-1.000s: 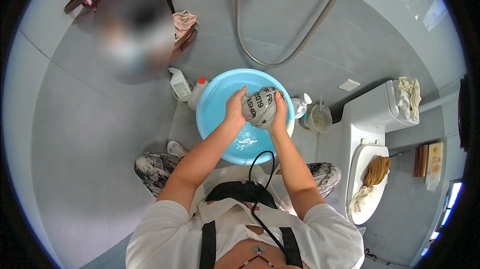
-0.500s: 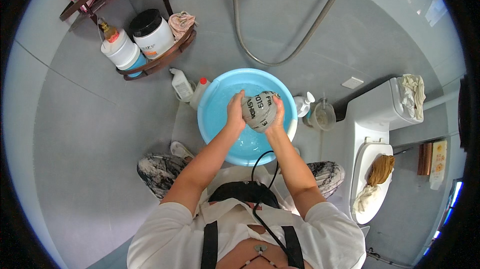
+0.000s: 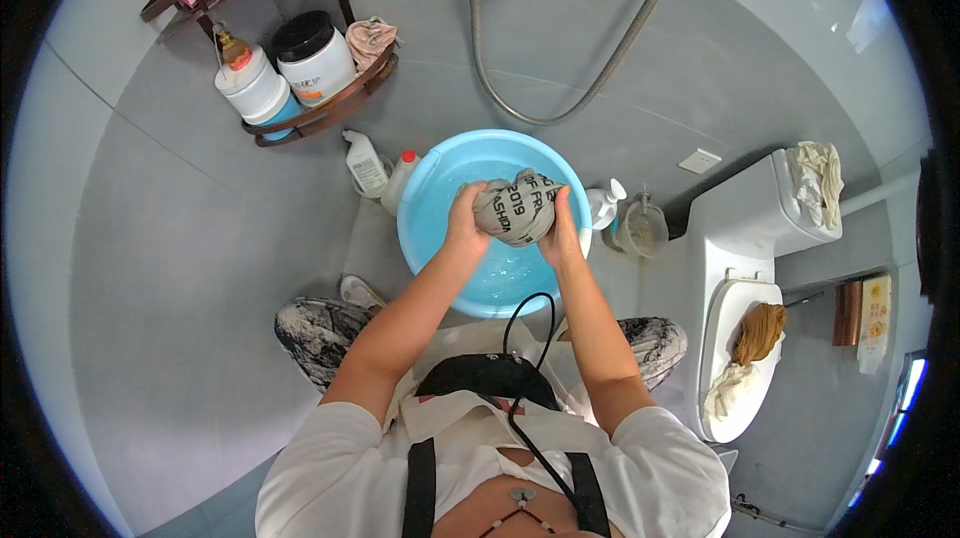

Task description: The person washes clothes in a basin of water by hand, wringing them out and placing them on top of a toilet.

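Both hands closed on one item: a bunched grey fabric garment with dark printed lettering (image 3: 515, 208), held up over the round light-blue plastic basin (image 3: 430, 203). Left hand (image 3: 467, 221) grips the garment's left side, fingers wrapped over the top. Right hand (image 3: 562, 228) grips its right side, palm pressed against the cloth. The garment is squeezed into a tight wad between the two hands, above the water, not resting on the basin floor.

The basin sits on the grey tiled floor directly under the hands; shallow water (image 3: 500, 273) shows below them.

Left of the left hand, touching the basin rim: a white plastic bottle with red cap (image 3: 398, 181), and a white spray bottle (image 3: 364, 164) just beside it. Further left and beyond: a brown metal corner rack (image 3: 330, 113) holding a white jar with black lid (image 3: 313, 58) and a white pump bottle (image 3: 250, 83).

Right of the right hand, just past the basin rim: a white pump dispenser (image 3: 605, 206) and a clear round container (image 3: 642, 226). Well right: a white toilet (image 3: 745, 238), brown and cream cloth (image 3: 750, 343) lying on its seat.

Beyond the hands, a metal shower hose (image 3: 570, 108) loops down the wall.
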`<state>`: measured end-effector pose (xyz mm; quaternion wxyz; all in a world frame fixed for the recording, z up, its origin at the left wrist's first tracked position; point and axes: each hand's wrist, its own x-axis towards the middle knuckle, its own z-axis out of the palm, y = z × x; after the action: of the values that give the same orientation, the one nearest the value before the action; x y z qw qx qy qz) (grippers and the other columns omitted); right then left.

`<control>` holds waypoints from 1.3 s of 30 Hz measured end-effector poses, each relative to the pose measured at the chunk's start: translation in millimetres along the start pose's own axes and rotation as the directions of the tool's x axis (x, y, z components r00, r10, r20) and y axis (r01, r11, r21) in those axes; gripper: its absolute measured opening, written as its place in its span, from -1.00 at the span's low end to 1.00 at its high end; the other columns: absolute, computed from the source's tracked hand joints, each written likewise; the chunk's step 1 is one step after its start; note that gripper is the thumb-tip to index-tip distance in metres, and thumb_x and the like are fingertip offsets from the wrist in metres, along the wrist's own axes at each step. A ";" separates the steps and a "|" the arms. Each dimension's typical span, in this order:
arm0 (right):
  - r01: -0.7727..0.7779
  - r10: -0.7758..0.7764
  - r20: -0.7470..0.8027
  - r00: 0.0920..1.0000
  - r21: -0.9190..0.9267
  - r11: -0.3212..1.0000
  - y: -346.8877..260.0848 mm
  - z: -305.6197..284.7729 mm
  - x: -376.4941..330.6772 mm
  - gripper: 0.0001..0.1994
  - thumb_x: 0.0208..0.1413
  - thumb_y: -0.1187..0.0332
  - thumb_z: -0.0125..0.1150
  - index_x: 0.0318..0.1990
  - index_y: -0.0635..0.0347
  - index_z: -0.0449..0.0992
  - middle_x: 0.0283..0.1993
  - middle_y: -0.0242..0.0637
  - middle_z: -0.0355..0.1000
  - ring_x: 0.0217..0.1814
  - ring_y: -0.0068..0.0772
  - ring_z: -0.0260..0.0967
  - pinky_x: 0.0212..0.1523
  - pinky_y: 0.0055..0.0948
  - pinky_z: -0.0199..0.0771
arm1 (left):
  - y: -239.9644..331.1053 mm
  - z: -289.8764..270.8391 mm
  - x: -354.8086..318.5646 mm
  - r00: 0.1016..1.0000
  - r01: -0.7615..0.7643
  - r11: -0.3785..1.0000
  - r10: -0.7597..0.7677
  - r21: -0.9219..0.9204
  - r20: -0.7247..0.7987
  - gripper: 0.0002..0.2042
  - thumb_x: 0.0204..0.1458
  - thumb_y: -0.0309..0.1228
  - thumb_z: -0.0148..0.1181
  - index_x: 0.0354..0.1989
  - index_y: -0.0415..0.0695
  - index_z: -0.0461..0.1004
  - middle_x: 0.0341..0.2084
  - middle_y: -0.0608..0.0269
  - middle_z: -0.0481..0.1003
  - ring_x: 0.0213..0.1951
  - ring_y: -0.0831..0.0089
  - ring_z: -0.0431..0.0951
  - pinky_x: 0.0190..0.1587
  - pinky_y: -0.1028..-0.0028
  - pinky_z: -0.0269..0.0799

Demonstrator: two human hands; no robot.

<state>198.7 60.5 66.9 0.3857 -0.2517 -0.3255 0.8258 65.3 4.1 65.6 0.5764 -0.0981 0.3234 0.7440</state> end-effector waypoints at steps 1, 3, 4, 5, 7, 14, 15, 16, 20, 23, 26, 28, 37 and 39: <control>-0.097 0.094 0.049 0.994 0.063 0.993 -0.7 -3.0 -6.7 -0.34 0.06 -0.20 -0.23 0.13 0.18 0.17 0.14 -0.25 0.19 0.18 -0.26 0.13 0.14 -0.24 0.15 | -1.6 -3.2 2.1 0.999 -0.046 0.998 0.046 0.033 -0.008 -0.74 -0.11 -0.41 0.08 -0.20 -0.15 0.32 -0.26 0.17 0.40 -0.16 0.31 0.41 -0.09 0.28 0.36; -0.188 0.178 0.078 0.981 0.165 0.968 0.0 -5.6 -17.0 -0.31 0.02 -0.23 -0.21 0.14 0.12 0.16 0.16 -0.24 0.17 0.19 -0.23 0.12 0.14 -0.17 0.16 | -3.5 -3.7 0.4 0.994 -0.109 0.990 0.110 0.091 -0.006 -0.73 -0.15 -0.46 0.09 -0.21 -0.17 0.32 -0.29 0.16 0.39 -0.20 0.33 0.41 -0.11 0.32 0.36; -0.231 0.215 0.096 0.972 0.216 0.949 -0.5 -6.2 -19.4 -0.30 0.00 -0.25 -0.20 0.15 0.09 0.15 0.17 -0.24 0.16 0.19 -0.22 0.11 0.14 -0.14 0.16 | -4.0 -2.4 -3.1 0.992 -0.126 0.985 0.127 0.116 0.003 -0.72 -0.16 -0.47 0.09 -0.21 -0.19 0.32 -0.29 0.15 0.39 -0.21 0.33 0.41 -0.13 0.33 0.36; -0.260 0.238 0.123 0.964 0.222 0.940 1.9 -10.9 -17.8 -0.28 -0.05 -0.28 -0.20 0.16 0.02 0.14 0.19 -0.25 0.15 0.21 -0.19 0.10 0.12 -0.09 0.17 | -4.1 -0.4 -6.2 0.990 -0.144 0.980 0.144 0.140 0.012 -0.71 -0.17 -0.49 0.10 -0.21 -0.20 0.31 -0.30 0.15 0.39 -0.23 0.33 0.41 -0.14 0.34 0.37; -0.271 0.254 0.101 0.962 0.251 0.929 2.7 -7.3 -22.2 -0.36 -0.01 -0.23 -0.14 0.09 0.05 0.22 0.11 -0.27 0.22 0.14 -0.23 0.17 0.07 -0.14 0.24 | -2.3 3.2 -11.8 0.984 -0.175 0.969 0.170 0.174 0.043 -0.71 -0.18 -0.49 0.10 -0.20 -0.20 0.31 -0.31 0.13 0.39 -0.23 0.33 0.41 -0.14 0.35 0.37; 0.085 -0.038 -0.259 0.965 0.171 0.982 3.7 15.8 -15.2 -0.73 0.03 0.12 0.03 -0.22 0.07 0.38 -0.24 -0.40 0.37 -0.19 -0.40 0.33 -0.14 -0.34 0.39 | -3.5 16.8 -34.2 0.944 -0.324 0.907 0.294 0.270 0.147 -0.73 -0.18 -0.51 0.07 -0.22 -0.17 0.35 -0.31 0.16 0.37 -0.22 0.34 0.40 -0.15 0.37 0.36; 0.055 -0.019 -0.229 0.973 0.152 0.987 0.9 14.6 -12.1 -0.63 0.02 0.12 0.04 -0.10 0.18 0.34 -0.14 -0.29 0.36 -0.09 -0.36 0.32 -0.06 -0.32 0.35 | -2.3 19.2 -35.2 0.948 -0.311 0.916 0.280 0.255 0.151 -0.73 -0.19 -0.52 0.06 -0.22 -0.17 0.35 -0.30 0.15 0.37 -0.22 0.34 0.40 -0.15 0.38 0.36; 0.025 0.001 -0.172 0.985 0.149 0.989 -2.9 13.2 -10.9 -0.59 0.03 0.10 0.03 -0.06 0.18 0.32 -0.10 -0.28 0.35 -0.06 -0.34 0.31 -0.03 -0.31 0.33 | 0.3 21.1 -35.7 0.951 -0.299 0.924 0.267 0.239 0.156 -0.73 -0.19 -0.52 0.06 -0.22 -0.17 0.34 -0.30 0.15 0.37 -0.22 0.34 0.40 -0.15 0.38 0.36; -0.089 0.080 0.066 0.995 0.142 0.986 -9.8 5.7 -11.5 -0.50 0.06 -0.04 -0.03 0.02 0.13 0.28 0.04 -0.25 0.29 0.07 -0.30 0.23 0.05 -0.26 0.27 | 9.0 24.2 -32.0 0.948 -0.295 0.941 0.267 0.166 0.174 -0.74 -0.21 -0.58 0.06 -0.26 -0.16 0.35 -0.28 0.13 0.38 -0.22 0.36 0.40 -0.15 0.41 0.36; -0.232 0.200 0.159 0.967 0.218 0.948 -10.3 0.5 -14.9 -0.42 0.06 -0.14 -0.13 0.10 0.09 0.21 0.13 -0.21 0.21 0.17 -0.27 0.15 0.11 -0.23 0.21 | 13.4 30.0 -40.5 0.921 -0.360 0.904 0.305 0.229 0.243 -0.75 -0.21 -0.58 0.04 -0.27 -0.16 0.35 -0.25 0.15 0.37 -0.18 0.35 0.39 -0.10 0.39 0.34; -0.232 0.231 0.038 0.972 0.281 0.931 -14.1 9.5 -11.2 -0.55 0.08 -0.01 -0.07 -0.01 0.11 0.30 0.01 -0.25 0.31 0.03 -0.26 0.27 0.02 -0.25 0.30 | 7.2 29.5 -44.3 0.826 -0.555 0.733 0.426 0.394 0.369 -0.77 -0.22 -0.60 0.03 -0.30 -0.15 0.36 -0.20 0.15 0.35 -0.12 0.31 0.36 -0.03 0.36 0.29; -0.140 0.166 -0.101 0.981 0.225 0.964 -17.2 18.3 -0.7 -0.64 0.05 0.08 -0.01 -0.10 0.11 0.37 -0.08 -0.26 0.37 -0.06 -0.28 0.33 -0.05 -0.27 0.36 | 6.5 33.8 -53.2 0.632 -0.775 0.405 0.525 0.485 0.570 -0.76 -0.26 -0.65 0.01 -0.33 -0.17 0.35 -0.17 0.12 0.34 -0.11 0.27 0.36 0.01 0.34 0.26; -0.317 0.314 -0.050 0.948 -0.077 0.945 -29.8 23.2 32.5 -0.73 -0.05 0.22 0.02 -0.26 0.20 0.42 -0.35 -0.30 0.40 -0.38 -0.40 0.37 -0.36 -0.44 0.41 | 10.6 36.6 -52.6 0.262 -0.937 -0.121 0.378 0.328 0.888 -0.72 -0.40 -0.66 0.11 -0.43 -0.12 0.33 -0.23 0.17 0.34 -0.12 0.15 0.29 -0.04 0.27 0.22; -0.315 0.297 -0.136 0.945 -0.140 0.939 -29.8 29.5 35.7 -0.73 -0.05 0.22 0.02 -0.26 0.20 0.42 -0.35 -0.30 0.40 -0.39 -0.41 0.37 -0.38 -0.46 0.40 | 14.1 36.0 -47.3 0.288 -0.928 -0.126 0.352 0.350 0.891 -0.72 -0.40 -0.65 0.13 -0.42 -0.12 0.32 -0.23 0.17 0.33 -0.11 0.16 0.29 -0.04 0.28 0.21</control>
<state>172.5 93.6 102.3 0.2486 -0.3756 -0.3251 0.8315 75.5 -13.9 123.0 0.0920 0.6205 0.4845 0.6097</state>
